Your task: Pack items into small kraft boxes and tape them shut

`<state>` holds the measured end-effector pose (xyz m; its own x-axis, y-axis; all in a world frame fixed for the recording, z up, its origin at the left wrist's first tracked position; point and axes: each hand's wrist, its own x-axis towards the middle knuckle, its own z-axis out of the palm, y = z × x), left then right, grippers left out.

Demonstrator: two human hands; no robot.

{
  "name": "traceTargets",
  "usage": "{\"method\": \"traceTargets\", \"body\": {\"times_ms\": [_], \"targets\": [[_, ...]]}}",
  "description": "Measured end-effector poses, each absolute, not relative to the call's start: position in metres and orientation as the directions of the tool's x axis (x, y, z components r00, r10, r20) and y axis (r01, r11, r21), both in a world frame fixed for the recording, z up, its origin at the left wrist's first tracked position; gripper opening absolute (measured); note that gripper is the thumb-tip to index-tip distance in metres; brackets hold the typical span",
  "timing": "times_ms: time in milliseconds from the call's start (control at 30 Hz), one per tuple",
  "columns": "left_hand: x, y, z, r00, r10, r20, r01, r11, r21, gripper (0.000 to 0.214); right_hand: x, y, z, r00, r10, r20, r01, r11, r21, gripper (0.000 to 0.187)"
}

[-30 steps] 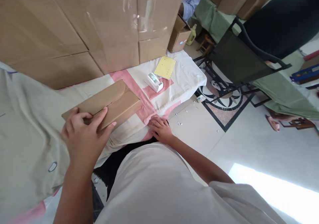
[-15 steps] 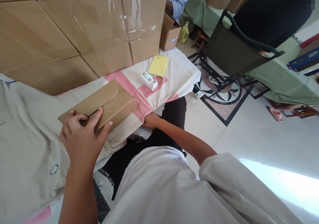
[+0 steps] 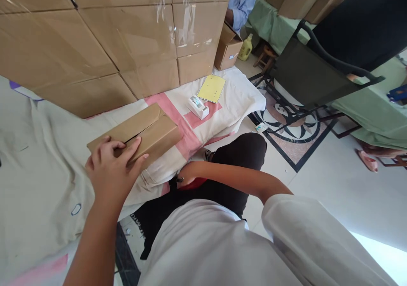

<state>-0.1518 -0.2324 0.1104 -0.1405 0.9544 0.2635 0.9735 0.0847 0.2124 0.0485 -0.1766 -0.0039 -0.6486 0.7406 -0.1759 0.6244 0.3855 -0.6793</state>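
A small brown cardboard box (image 3: 159, 135) lies on the cloth-covered table, its top flaps folded together with a narrow dark gap between them. My left hand (image 3: 112, 163) grips its near end, fingers bent over the flaps and thumb against the near side. Below the table's edge, by my lap, my right hand (image 3: 187, 173) is closed around a red and black object (image 3: 195, 184). Most of that object is hidden by the hand and forearm, so its kind is unclear. A white device with a small window (image 3: 199, 107) sits beyond the box, beside a yellow card (image 3: 212, 88).
Stacked taped cartons (image 3: 127, 40) wall off the table's far side. At its far end stands an open carton (image 3: 229, 50), with a person's blue sleeve (image 3: 243, 1) behind. A dark folding chair (image 3: 314, 74) and a yellow jug (image 3: 245, 48) are on the right.
My right hand has come out from under the tablecloth's edge toward my lap, with the red and black object now showing. My left hand stays on the box. The view has shifted slightly.
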Motion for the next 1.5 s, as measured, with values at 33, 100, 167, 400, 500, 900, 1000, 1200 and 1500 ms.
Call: {"method": "traceTargets", "body": {"times_ms": [33,100,167,400,500,900,1000,1200,1500], "targets": [[-0.154,-0.227,0.11,-0.127,0.957,0.261,0.977,0.074,0.202,0.048,0.043,-0.178,0.008,-0.777,0.561,-0.285,0.568,0.432,-0.701,0.022],[-0.158,-0.213,0.11,-0.108,0.962,0.252,0.98,0.06,0.189,0.047,0.034,-0.168,0.038,-0.892,0.232,-0.388,0.451,0.401,-0.797,0.02],[-0.162,-0.193,0.112,-0.098,0.963,0.251,0.981,0.051,0.187,0.048,0.031,-0.141,0.073,-0.919,0.002,-0.395,0.372,0.34,-0.864,0.013],[-0.164,-0.141,0.141,0.006,0.97,0.241,0.993,-0.035,0.114,0.07,0.103,0.008,0.151,-0.947,0.251,-0.2,0.225,0.073,-0.972,0.029],[-0.119,-0.129,0.135,0.104,0.868,0.486,0.985,-0.158,0.072,0.081,0.144,0.053,0.143,-0.713,0.68,-0.171,0.203,-0.033,-0.979,0.026],[0.014,0.046,0.012,0.167,0.825,0.54,0.62,-0.513,0.594,0.03,0.164,0.095,0.117,-0.203,0.955,-0.218,0.174,-0.184,-0.967,0.025],[0.006,0.053,0.003,0.093,0.821,0.563,0.524,-0.521,0.674,0.024,0.173,0.073,0.114,-0.293,0.927,-0.233,0.082,-0.218,-0.973,0.032],[0.007,0.048,0.001,-0.045,0.9,0.433,0.396,-0.382,0.835,0.016,0.183,0.056,0.087,-0.331,0.888,-0.32,-0.032,-0.349,-0.936,0.059],[0.002,0.047,-0.002,0.004,0.896,0.445,0.405,-0.408,0.818,0.011,0.179,0.051,0.064,-0.242,0.943,-0.228,-0.084,-0.255,-0.963,0.058]]}}
